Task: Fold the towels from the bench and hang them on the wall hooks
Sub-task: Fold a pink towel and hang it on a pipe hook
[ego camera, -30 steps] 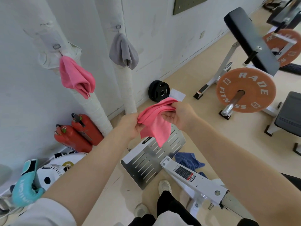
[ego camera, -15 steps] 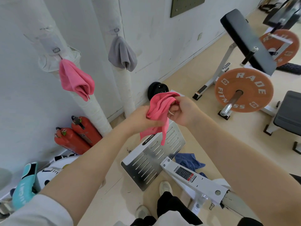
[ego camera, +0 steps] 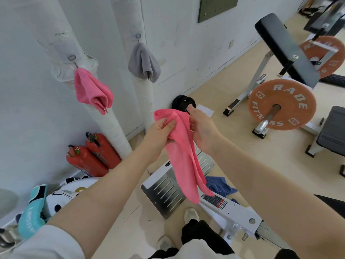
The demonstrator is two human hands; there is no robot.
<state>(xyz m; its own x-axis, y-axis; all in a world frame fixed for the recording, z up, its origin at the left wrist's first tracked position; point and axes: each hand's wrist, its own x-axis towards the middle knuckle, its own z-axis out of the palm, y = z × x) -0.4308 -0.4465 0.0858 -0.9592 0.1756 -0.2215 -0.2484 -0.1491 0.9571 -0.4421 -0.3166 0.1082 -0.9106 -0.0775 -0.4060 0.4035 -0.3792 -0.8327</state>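
The room is brightly and evenly lit by soft, diffuse light, with only faint shadows on the pale wall (ego camera: 186, 43) and beige floor (ego camera: 233, 146). No harsh glare shows. The wide-angle lens bends the white wrapped pipes (ego camera: 112, 124) and stretches the forearms at the lower edges. The black padded rest (ego camera: 285, 51) at upper right is slightly smeared; the centre is sharp.

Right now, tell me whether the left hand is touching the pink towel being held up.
Touching. The head view shows the left hand gripping the pink towel near its top, fingers curled round the bunched cloth.
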